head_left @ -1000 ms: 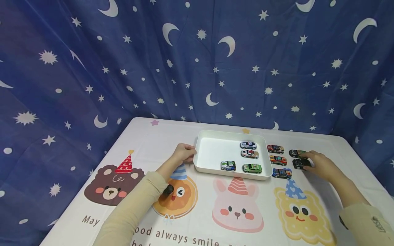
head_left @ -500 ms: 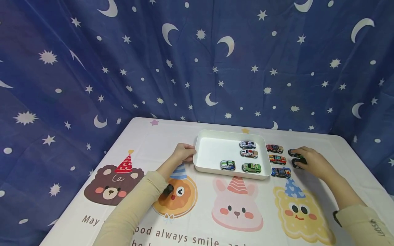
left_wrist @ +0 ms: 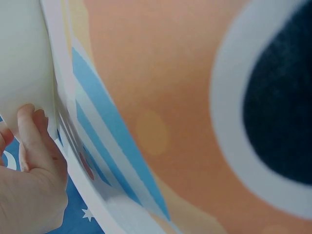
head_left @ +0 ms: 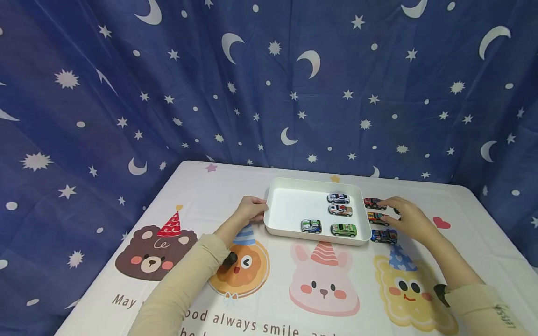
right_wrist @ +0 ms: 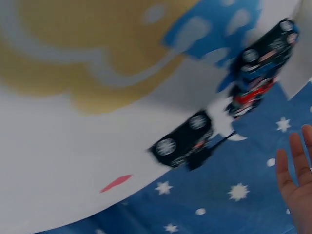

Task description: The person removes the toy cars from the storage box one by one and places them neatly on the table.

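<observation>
My left hand (head_left: pixel 251 210) grips the left end of a shallow white tray (head_left: pixel 294 237). The left wrist view shows its fingers (left_wrist: pixel 33 129) against the tray wall (left_wrist: pixel 24 58). Just right of the tray, my right hand (head_left: pixel 409 219) hovers over toy cars, fingers extended and holding nothing visible. Near its fingertips are a dark red toy car (head_left: pixel 373 203) and an orange-red toy car (head_left: pixel 377 218); contact cannot be told. A blue toy car (head_left: pixel 384 236) lies just in front. Black toy cars (right_wrist: pixel 183 141) are mostly hidden behind the hand in the head view.
Inside the tray lie a white-blue toy car (head_left: pixel 338 199), a white-red one (head_left: pixel 340 210), a green one (head_left: pixel 343 229) and a white-green one (head_left: pixel 311 226). A printed cloth (head_left: pixel 252 317) covers the table. A blue star-patterned curtain (head_left: pixel 252 93) hangs behind.
My right hand has moved left, from the black toy cars to beside the red and orange-red ones. My left hand and the tray stay in place.
</observation>
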Tool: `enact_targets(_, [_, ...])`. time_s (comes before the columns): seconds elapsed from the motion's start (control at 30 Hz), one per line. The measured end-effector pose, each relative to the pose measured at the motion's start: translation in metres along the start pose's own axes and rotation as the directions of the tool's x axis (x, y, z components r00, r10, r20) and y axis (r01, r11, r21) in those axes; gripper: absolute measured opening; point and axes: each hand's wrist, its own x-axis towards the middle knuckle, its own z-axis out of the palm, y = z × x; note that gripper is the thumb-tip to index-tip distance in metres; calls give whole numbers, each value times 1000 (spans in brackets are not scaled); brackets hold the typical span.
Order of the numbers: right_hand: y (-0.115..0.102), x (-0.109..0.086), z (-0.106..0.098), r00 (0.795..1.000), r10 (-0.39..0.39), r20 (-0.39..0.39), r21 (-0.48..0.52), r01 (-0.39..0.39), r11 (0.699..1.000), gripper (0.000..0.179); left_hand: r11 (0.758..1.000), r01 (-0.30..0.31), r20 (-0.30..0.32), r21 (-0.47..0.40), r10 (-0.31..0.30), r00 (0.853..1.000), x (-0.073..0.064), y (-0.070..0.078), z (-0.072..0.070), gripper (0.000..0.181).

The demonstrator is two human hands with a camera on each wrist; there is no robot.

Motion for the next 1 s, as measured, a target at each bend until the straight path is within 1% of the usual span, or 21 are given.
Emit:
enact_targets(0.1, [-13, 3, 1, 999, -44, -29, 46, 46, 998, 39, 1000, 6, 0, 2, -6, 1000, -1, -1, -1, 30])
enact_targets(0.2, [-27, 6, 4, 997, -75, -36, 105, 78, 991, 38, 1000, 10, -2, 1, -10, 1000, -1, -2, -1, 31])
enact_targets(0.27, [-37, 10, 8, 995, -98, -25, 139, 101, 985, 37, 1000, 10, -5, 2, -10, 1000, -1, -1, -1, 31])
enact_targets(0.37, [-52, 16, 15, 990, -138, 18, 174, 132, 976, 37, 1000, 17, -19, 1, -17, 1000, -1, 0, -1, 32])
enact_targets(0.47, [-64, 22, 23, 982, -183, 43, 192, 172, 966, 39, 1000, 17, -18, 3, -17, 1000, 0, 0, 0, 32])
enact_targets(0.53, [-70, 24, 27, 978, -204, 43, 201, 191, 961, 39, 1000, 16, -7, 1, -16, 1000, 0, 0, 1, 33])
enact_targets(0.6, [-75, 26, 30, 975, -217, 47, 215, 202, 955, 39, 1000, 15, 1, -1, -15, 1000, 0, 1, 2, 33])
enact_targets(0.67, [-81, 30, 33, 972, -229, 56, 223, 211, 952, 39, 1000, 18, -6, -6, -18, 1000, 0, 1, 2, 33])
enact_targets(0.83, [-97, 42, 41, 959, -271, 81, 221, 248, 943, 36, 1000, 14, -32, -13, -15, 999, 0, 1, 1, 32])
enact_targets(0.93, [-104, 48, 47, 950, -293, 106, 209, 267, 941, 35, 1000, 9, -26, -19, -10, 1000, 1, 0, 1, 32])
enact_targets(1.0, [-108, 50, 51, 945, -295, 139, 194, 266, 944, 35, 1000, 9, -22, -19, -9, 1000, 0, -1, 1, 32])
